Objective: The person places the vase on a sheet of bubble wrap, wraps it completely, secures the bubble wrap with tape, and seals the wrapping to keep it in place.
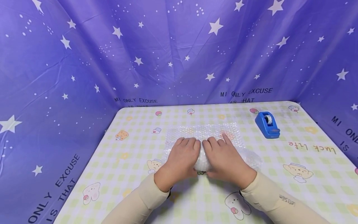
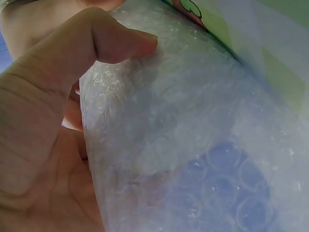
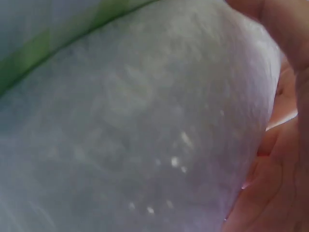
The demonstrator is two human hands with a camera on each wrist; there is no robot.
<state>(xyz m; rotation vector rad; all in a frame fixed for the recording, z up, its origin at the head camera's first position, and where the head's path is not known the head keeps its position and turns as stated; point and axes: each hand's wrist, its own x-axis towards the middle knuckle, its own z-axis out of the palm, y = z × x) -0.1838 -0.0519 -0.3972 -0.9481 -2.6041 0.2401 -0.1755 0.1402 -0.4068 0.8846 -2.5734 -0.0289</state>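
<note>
A clear sheet of bubble wrap (image 1: 205, 129) lies on the table, its near part rolled into a thick bundle (image 1: 202, 163). My left hand (image 1: 184, 158) grips the bundle from the left, fingers curled over the far side and thumb on the near side. Close beside it, my right hand (image 1: 225, 158) holds the same bundle, its index finger stretched out over the flat sheet. In the left wrist view the thumb presses on the rolled bubble wrap (image 2: 174, 106). The right wrist view is filled by the cloudy wrap (image 3: 159, 116); what lies inside the roll is hidden.
A blue tape dispenser (image 1: 268, 127) with a roll of tape stands at the back right of the table. The table (image 1: 134, 174) has a green checked cover with cartoon prints. Purple curtains (image 1: 173, 56) with stars hang around its far and side edges.
</note>
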